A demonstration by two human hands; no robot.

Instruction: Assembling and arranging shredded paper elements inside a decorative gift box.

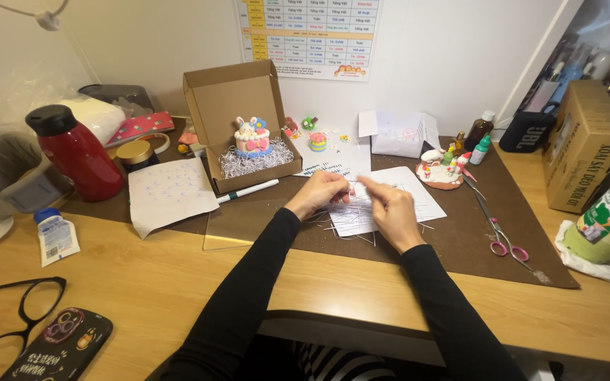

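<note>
Bright, even indoor light, soft shadows (edges bend slightly), mostly sharp.

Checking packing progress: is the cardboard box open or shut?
Open: the cardboard box has its lid standing upright, with a figurine on shredded paper inside.

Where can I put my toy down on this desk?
Bare wood lies between the tube and the left hand's sleeve, and along the front edge below the pink scissors. It is crowded around the cardboard box and the paper strips under both hands.

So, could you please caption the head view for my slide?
Both hands pinch thin paper strips beside an open box holding a miniature cake.
</note>
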